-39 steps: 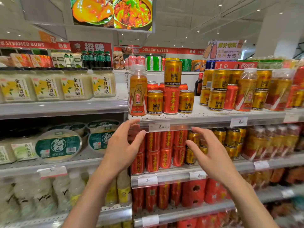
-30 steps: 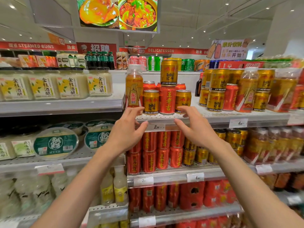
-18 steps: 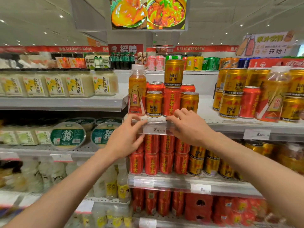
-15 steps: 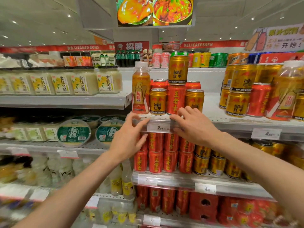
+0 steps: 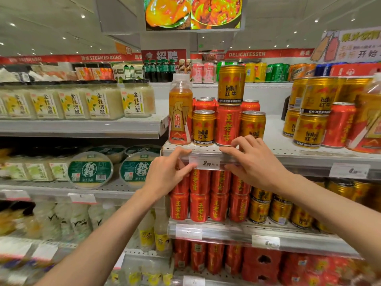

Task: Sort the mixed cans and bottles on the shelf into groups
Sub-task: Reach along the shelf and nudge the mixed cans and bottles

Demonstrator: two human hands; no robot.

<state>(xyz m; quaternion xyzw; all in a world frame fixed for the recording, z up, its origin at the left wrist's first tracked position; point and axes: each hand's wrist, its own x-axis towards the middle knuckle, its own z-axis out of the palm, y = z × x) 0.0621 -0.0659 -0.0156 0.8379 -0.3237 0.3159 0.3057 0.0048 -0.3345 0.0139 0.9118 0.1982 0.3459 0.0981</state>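
Head view of a supermarket shelf [image 5: 288, 155] bearing a mixed cluster of drinks. At the front edge stand, left to right, an orange bottle [image 5: 180, 112], a short gold can [image 5: 203, 127], a tall red can [image 5: 228, 125] and a second gold can [image 5: 253, 124]; a further gold can [image 5: 231, 85] is stacked on the tall red can, with more red cans behind. Left hand [image 5: 167, 175]: fingers extended and relaxed, tips resting on the shelf's front rail just left of the price tag [image 5: 206, 163], holding nothing. Right hand [image 5: 254, 162]: fingers loosely bent over the shelf lip, touching the rail right of the tag, fingertips just in front of the tall red can and the right gold can, gripping neither. A second mixed group [image 5: 321, 120] stands well apart to the right.
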